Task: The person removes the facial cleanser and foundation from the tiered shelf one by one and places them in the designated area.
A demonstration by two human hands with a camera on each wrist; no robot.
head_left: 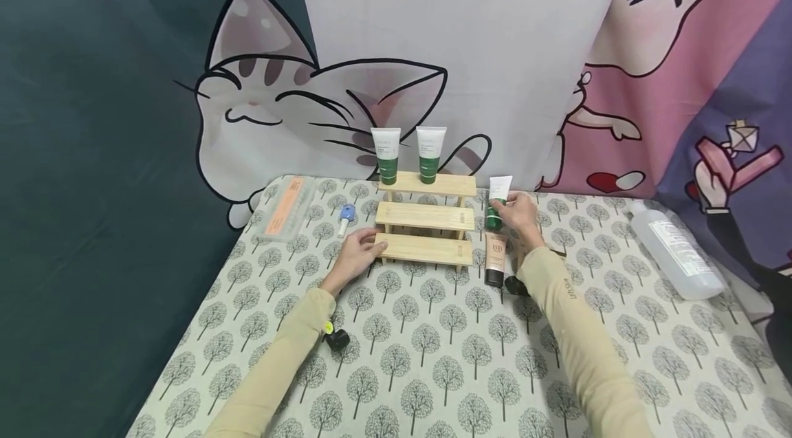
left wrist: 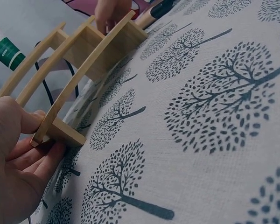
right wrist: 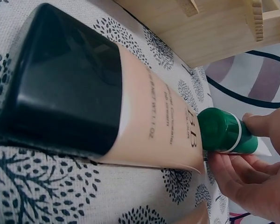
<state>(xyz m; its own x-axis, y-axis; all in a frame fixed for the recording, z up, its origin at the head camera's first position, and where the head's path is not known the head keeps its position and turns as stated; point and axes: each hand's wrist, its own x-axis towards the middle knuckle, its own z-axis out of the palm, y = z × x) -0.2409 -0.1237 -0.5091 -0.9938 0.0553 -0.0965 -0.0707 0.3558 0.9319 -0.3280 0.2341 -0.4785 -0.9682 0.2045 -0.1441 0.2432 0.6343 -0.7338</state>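
Observation:
A three-step wooden stand (head_left: 427, 249) sits on the tree-print cloth. My left hand (head_left: 355, 256) grips the left end of its lowest step, thumb on top and fingers underneath in the left wrist view. Two white-and-green tubes (head_left: 386, 152) stand on the top step, caps down. To the right of the stand, my right hand (head_left: 521, 216) holds a third white-and-green tube (right wrist: 224, 130) between thumb and fingers, its green cap downward. Just nearer than it lies a beige BB cream tube (head_left: 495, 259) with a black cap (right wrist: 65, 84) facing me.
At the left lies a clear plastic case (head_left: 287, 207) with an orange label, beside a small blue-and-white bottle (head_left: 346, 218). A large translucent bottle (head_left: 677, 252) lies on its side at the right. Behind the table hangs a cartoon-print cloth (head_left: 495, 46).

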